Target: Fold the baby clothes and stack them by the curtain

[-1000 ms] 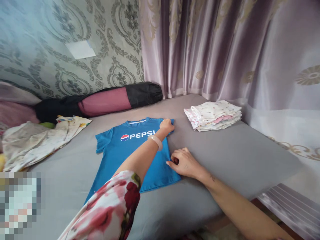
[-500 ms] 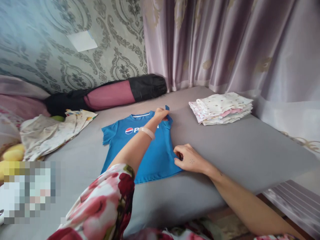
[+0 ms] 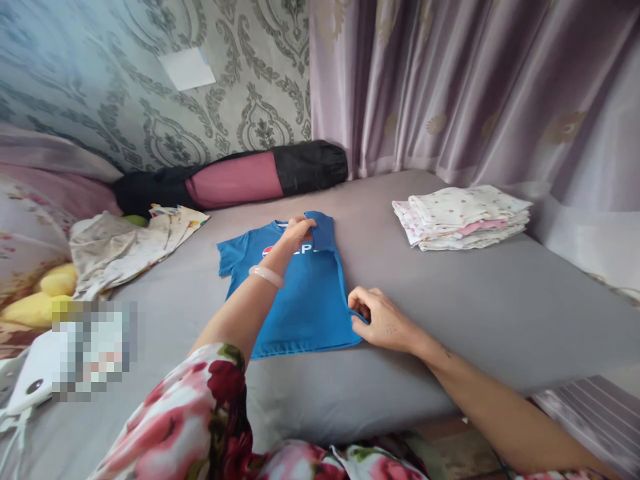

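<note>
A blue T-shirt (image 3: 295,300) with a round logo and white letters lies front up on the grey sheet, its neck away from me. My left hand (image 3: 300,232) pinches its right sleeve, which is folded inward over part of the lettering. At the lower right corner of the shirt, my right hand (image 3: 377,319) is closed on the hem, thumb against curled fingers. The shirt's left sleeve lies spread out flat. My left forearm, with a pale bangle (image 3: 267,276), covers part of the shirt.
A stack of folded white printed cloths (image 3: 463,217) sits at the right by the curtain (image 3: 425,87). Along the wall lies a long black and pink bag (image 3: 237,181). Crumpled pale clothes (image 3: 125,250), a yellow plush (image 3: 43,300) and a white device (image 3: 43,370) are at left.
My left hand has drawn the shirt's right sleeve inward to the left, folding that side over the lettering. My right hand stays at the lower corner. The view has shifted slightly.
</note>
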Demonstrator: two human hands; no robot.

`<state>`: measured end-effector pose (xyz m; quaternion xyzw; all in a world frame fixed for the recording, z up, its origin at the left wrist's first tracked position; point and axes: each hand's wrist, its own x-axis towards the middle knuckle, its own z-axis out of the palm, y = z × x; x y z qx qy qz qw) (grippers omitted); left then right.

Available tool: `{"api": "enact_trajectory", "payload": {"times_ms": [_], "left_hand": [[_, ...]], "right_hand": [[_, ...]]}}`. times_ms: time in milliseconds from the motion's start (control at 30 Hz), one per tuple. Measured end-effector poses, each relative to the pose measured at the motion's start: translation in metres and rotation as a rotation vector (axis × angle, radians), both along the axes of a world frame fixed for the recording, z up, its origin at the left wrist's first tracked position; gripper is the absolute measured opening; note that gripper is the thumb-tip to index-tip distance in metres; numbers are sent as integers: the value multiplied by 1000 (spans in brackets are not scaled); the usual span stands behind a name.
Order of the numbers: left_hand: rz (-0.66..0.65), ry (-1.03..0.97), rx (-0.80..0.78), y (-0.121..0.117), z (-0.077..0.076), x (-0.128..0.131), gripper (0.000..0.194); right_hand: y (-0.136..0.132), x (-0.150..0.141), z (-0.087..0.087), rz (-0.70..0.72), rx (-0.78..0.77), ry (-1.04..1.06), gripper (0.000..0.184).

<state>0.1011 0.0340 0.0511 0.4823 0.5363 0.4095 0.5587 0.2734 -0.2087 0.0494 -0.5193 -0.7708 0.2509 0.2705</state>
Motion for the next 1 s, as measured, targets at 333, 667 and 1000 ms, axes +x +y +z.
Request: {"api": "enact_trajectory", "payload": {"times_ms": [333, 667, 1000], "left_hand": [[56, 181, 96, -10, -31, -25, 47], [0, 453, 589, -27, -52, -25, 41], [-16, 458, 701, -21, -67, -25, 43]], "right_hand": [[-1, -1, 4, 344, -60, 70, 11], [58, -2, -7, 93, 82, -253, 45], [151, -21, -36, -30, 40, -515, 63]]}}
